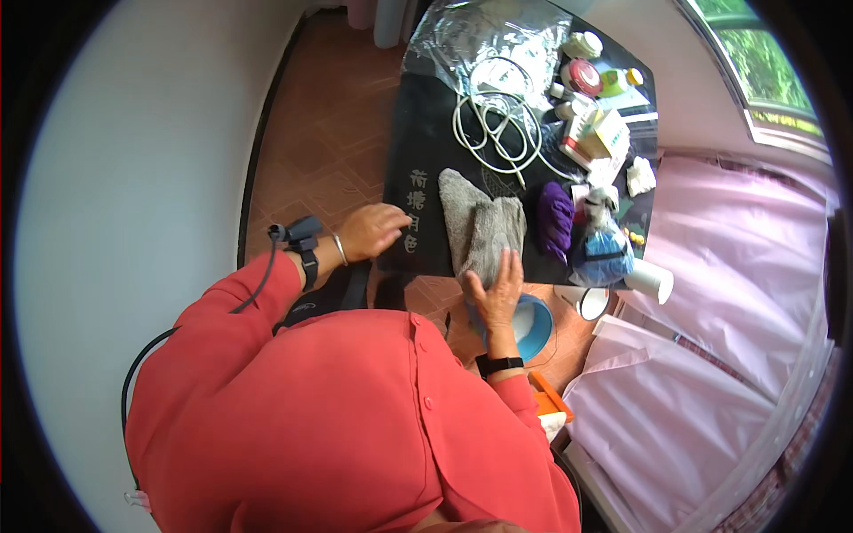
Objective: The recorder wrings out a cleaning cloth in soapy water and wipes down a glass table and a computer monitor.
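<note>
A grey fleecy cloth item [496,233], seemingly folded, lies near the front edge of the black table [426,126]. Two long flaps show, side by side and partly overlapping. My right hand [496,293] reaches over the table's front edge, its fingertips on the lower part of the cloth and its thumb spread apart. Nothing is gripped in it. At the table's left edge my left hand [376,230] hovers with its fingers stretched out, holding nothing. A bundled purple cloth [555,222] sits just right of the grey one.
Behind the cloth lie a coiled white cable [493,133] and clear plastic sheeting [493,33]. Jars, boxes [603,136] and a blue plastic-wrapped bundle [603,256] crowd the right side. A white cup [652,280] overhangs the front corner. Below stands a blue bucket [533,326].
</note>
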A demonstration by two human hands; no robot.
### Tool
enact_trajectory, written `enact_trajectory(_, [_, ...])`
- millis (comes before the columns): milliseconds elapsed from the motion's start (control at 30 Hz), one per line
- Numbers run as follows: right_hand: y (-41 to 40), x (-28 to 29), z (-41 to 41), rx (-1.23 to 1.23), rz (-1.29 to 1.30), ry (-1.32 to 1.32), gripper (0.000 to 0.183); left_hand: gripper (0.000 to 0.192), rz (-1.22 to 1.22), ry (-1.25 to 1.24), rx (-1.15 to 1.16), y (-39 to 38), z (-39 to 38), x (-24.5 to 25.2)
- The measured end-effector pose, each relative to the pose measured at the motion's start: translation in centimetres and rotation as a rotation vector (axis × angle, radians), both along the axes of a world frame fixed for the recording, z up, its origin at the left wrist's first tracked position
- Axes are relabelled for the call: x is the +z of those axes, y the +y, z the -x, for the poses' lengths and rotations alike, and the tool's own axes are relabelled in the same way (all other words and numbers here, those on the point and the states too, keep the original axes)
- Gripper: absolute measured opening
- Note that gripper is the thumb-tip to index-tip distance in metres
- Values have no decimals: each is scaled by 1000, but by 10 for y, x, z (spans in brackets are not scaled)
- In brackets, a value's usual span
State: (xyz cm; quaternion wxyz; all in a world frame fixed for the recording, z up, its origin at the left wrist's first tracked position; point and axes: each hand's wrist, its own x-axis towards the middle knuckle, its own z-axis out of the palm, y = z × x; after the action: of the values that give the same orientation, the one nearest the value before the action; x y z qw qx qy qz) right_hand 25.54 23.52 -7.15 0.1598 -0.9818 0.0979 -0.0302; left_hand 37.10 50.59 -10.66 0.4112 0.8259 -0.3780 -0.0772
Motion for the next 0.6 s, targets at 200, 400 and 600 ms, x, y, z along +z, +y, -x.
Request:
enact_trajectory(200, [39, -23, -26, 422, 35, 82, 77, 53, -38, -149, -171, -12, 7, -16])
enact_trajectory(400, [95, -19, -111, 528, 66, 131, 76, 59, -104, -64, 130, 17, -10, -32])
enact_trajectory(600, [142, -36, -257, 295, 84, -17, 70, 55, -113, 97, 526, 26, -85, -47])
